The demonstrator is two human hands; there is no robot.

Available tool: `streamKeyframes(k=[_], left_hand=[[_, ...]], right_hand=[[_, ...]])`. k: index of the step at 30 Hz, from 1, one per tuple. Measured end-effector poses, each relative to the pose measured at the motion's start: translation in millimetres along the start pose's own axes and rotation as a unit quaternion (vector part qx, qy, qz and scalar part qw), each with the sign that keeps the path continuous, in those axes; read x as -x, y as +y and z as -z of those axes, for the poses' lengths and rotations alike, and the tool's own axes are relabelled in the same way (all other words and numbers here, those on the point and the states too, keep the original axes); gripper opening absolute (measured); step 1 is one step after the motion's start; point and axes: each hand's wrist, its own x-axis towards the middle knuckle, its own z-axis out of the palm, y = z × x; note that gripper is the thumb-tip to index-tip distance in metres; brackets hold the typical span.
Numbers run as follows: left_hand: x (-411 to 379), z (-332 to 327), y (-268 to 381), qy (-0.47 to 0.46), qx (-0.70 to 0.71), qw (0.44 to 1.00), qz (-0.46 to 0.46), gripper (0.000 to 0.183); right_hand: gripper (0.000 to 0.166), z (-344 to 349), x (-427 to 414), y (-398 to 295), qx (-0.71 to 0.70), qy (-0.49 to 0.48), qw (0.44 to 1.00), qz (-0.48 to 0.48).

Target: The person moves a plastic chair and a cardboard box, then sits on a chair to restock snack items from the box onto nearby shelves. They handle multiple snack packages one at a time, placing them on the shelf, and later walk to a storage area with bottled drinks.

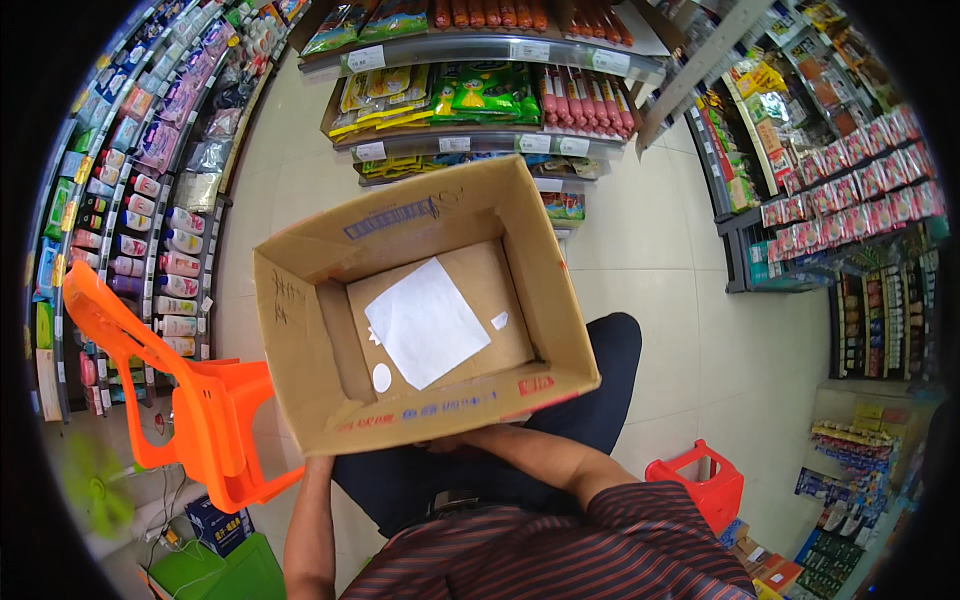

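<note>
A cardboard box (416,416) stands tilted in front of me above my lap, its top open towards me. Inside, a white sheet of paper (427,322) lies on the bottom with a small white scrap (499,321) and an oval white piece (382,378). My left forearm reaches up to the box's near left corner; the left hand is hidden behind the cardboard. My right hand (450,441) is at the underside of the box's near edge, mostly covered, with its fingers out of sight. Printing and handwriting mark the box walls.
An orange plastic chair (214,427) is close on the left, by a green fan (97,487). Ahead stands a shelf (480,139) of packaged sausages (581,101) and snacks. Bottles (180,285) line the left shelving. A red plastic stool (705,487) is at the right.
</note>
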Motion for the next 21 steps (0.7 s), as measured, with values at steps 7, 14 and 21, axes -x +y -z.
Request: streamKeyframes(k=[7,14,21], left_hand=[[1.0,-12.3,93.1,0.101,-0.375,0.921,-0.012,0.059],[32.8,1.2,85.7,0.146,-0.327,0.922,-0.15,0.07],[67.5,42.5,107.9,0.078,-0.303,0.943,-0.114,0.046]], right_hand=[[0.034,-22.7,11.0,11.6,-0.056,-0.067,0.991,-0.104],[0.047,85.2,149.3,-46.0,0.023,0.154,0.966,-0.206],[0.039,120.6,270.2,-78.8,0.114,0.42,0.806,-0.402]])
